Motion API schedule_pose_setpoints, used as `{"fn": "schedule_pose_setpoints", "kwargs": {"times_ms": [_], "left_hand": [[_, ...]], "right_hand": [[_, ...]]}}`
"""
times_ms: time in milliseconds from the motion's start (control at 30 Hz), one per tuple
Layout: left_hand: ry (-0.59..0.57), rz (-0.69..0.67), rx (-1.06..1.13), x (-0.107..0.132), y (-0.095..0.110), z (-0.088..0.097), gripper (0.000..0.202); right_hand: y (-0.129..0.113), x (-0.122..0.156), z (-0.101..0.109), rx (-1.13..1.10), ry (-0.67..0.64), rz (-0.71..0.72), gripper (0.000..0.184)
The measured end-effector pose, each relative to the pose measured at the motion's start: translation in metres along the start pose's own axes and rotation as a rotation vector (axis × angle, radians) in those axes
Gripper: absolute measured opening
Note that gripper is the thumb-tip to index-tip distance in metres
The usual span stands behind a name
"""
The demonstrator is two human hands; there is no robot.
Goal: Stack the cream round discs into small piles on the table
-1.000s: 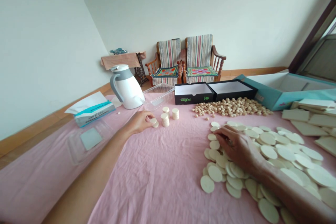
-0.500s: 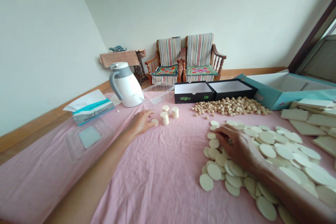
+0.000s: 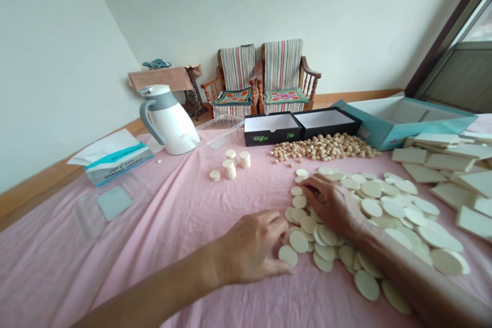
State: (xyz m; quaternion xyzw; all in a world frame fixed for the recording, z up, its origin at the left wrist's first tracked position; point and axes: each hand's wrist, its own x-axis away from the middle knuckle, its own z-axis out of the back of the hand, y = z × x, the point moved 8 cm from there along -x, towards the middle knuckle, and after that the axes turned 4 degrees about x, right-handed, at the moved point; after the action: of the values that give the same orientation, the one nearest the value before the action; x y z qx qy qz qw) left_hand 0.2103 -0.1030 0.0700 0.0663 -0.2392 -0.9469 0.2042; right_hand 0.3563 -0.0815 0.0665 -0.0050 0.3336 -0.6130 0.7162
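- At the near-left edge of the disc pile [image 3: 394,208], the left grip [image 3: 255,243] stands open, thumb and fingers parted around an edge disc [image 3: 288,255]; contact with it cannot be confirmed.
- Beyond the left grip, the right grip [image 3: 332,202] rests over the far-left part of the pile, fingers bent down among the pale round discs; cannot tell whether it holds one.
- Ahead of and left of the right grip: three short disc stacks [image 3: 229,169] close together, a lower one [image 3: 214,175] just left of them, all on the pink-covered bench [image 3: 192,225].
- Straight beyond the right grip: a heap of small wooden balls [image 3: 326,147], then two black boxes [image 3: 271,137] side by side.
- Beyond and right of the right grip: a light-blue box [image 3: 415,130]; nearer, a heap of pale square tiles [image 3: 449,161].
- Well left of both grips: a white-and-grey jug [image 3: 175,125], a tissue pack [image 3: 117,161] and a clear plastic tray [image 3: 86,218].
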Motion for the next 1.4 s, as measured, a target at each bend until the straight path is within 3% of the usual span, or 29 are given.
{"fn": "schedule_pose_setpoints", "kwargs": {"times_ms": [200,333,433,500,600,700,800,900,1167,1400], "left_hand": [[0.047,0.007,-0.016,0.005,0.004,-0.017,0.024],[0.092,0.022,0.048,0.007,-0.003,-0.005,0.016],[0.220,0.032,0.083,0.009,-0.014,0.026,0.015],[0.394,0.050,0.099,0.014,-0.030,0.058,0.019],[0.677,0.133,0.074,0.031,-0.072,0.104,0.022],[0.878,0.283,-0.004,0.054,-0.126,0.134,0.028],[0.867,0.454,-0.055,0.066,-0.173,0.136,0.033],[0.773,0.576,-0.143,0.068,-0.196,0.126,0.035],[0.651,0.697,-0.467,0.058,-0.190,0.110,0.040],[0.616,0.689,-0.471,0.055,-0.194,0.102,0.043]], "right_hand": [[0.000,0.001,-0.001,-0.012,-0.006,-0.003,0.017],[0.001,0.001,-0.002,0.000,-0.016,-0.005,0.016],[0.001,0.001,-0.003,0.007,-0.019,-0.002,0.015],[0.002,0.002,-0.004,0.014,-0.021,-0.002,0.015],[0.001,0.002,-0.004,0.021,-0.018,0.005,0.016],[-0.001,0.002,-0.003,0.024,-0.018,0.010,0.017],[-0.002,0.001,-0.003,0.027,-0.013,0.013,0.018],[-0.003,0.001,-0.002,0.028,-0.007,0.026,0.019],[-0.003,0.002,-0.004,0.001,-0.014,0.035,0.018],[-0.003,0.002,-0.004,0.019,-0.017,0.033,0.019]]}}
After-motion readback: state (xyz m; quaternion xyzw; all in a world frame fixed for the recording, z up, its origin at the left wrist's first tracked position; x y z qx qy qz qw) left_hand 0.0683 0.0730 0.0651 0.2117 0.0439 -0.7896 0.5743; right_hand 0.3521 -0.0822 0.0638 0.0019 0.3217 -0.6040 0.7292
